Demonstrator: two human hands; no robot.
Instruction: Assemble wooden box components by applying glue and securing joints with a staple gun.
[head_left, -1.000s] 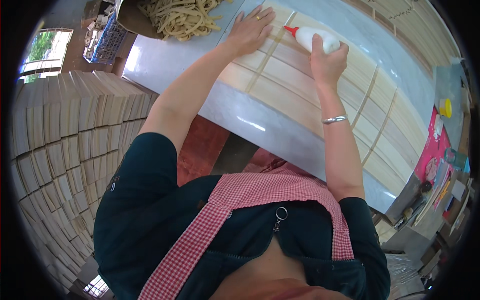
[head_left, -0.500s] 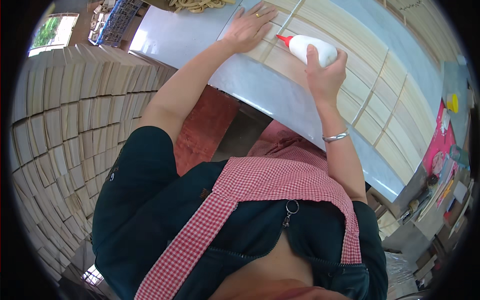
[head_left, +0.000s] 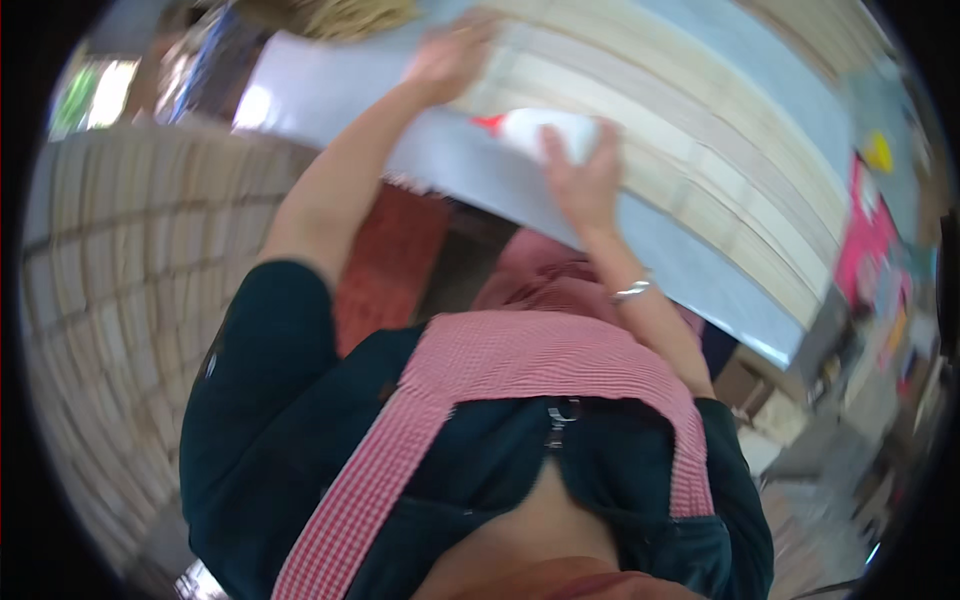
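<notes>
In the head view, the only one we have, the picture is blurred, but we can make out the right hand (head_left: 585, 180) holding a white squeeze bottle (head_left: 535, 132), thumb on the side nearer the body and fingers wrapped around the far end. The bottle lies along its side in that grip, its red nozzle (head_left: 488, 124) pointing left from the hand, above the near edge of the pale wooden strips (head_left: 700, 170); we cannot tell whether the tip touches anything. The left hand (head_left: 455, 60), left of the nozzle and farther from the body, is spread over the left end of the strips and shows nothing in its grasp; how hard it presses, we cannot tell. We judge the bottle to be light and its wall soft enough to give under the thumb, unlikely to break, though smooth and perhaps slippery if its contents get on the outside. Its round body looks the best place to take hold, behind the shoulder, with the narrow nozzle left free. The strips look thin, light and fairly stiff, better steadied with a flat palm than pinched. They lie under and beyond both hands on a glossy grey table (head_left: 450, 155). As for brands and labels, we find none we can read: the bottle shows plain white, and a small pale mark on the left sleeve (head_left: 265, 330), back along the arm from the left hand, is too blurred to make out.
</notes>
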